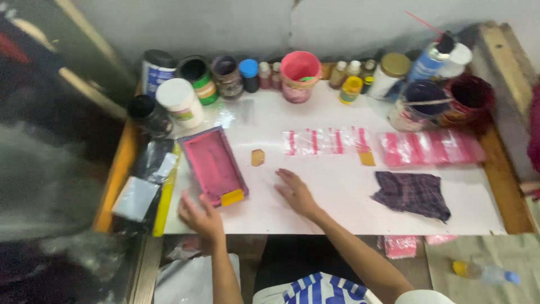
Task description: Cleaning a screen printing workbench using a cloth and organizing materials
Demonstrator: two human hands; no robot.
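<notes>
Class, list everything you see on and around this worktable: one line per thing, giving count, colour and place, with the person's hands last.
Table: one, white top, wooden edge.
Printing frame: one, pink mesh, left of centre.
Yellow block: one, on the frame's near end.
Plastic strips: one clear row with pink stripes, centre.
Pink packets: one stack, right.
Cloth: one, dark checked, near right.
Pink cup: one, back centre.
Jars and bottles: many, mixed colours, along the back wall.
Spray can: one, blue, back right.
Plastic bottle: one, clear with a yellow label, on the floor at right.
Left hand: empty, at the frame's near end.
Right hand: flat on the table, empty.
</notes>
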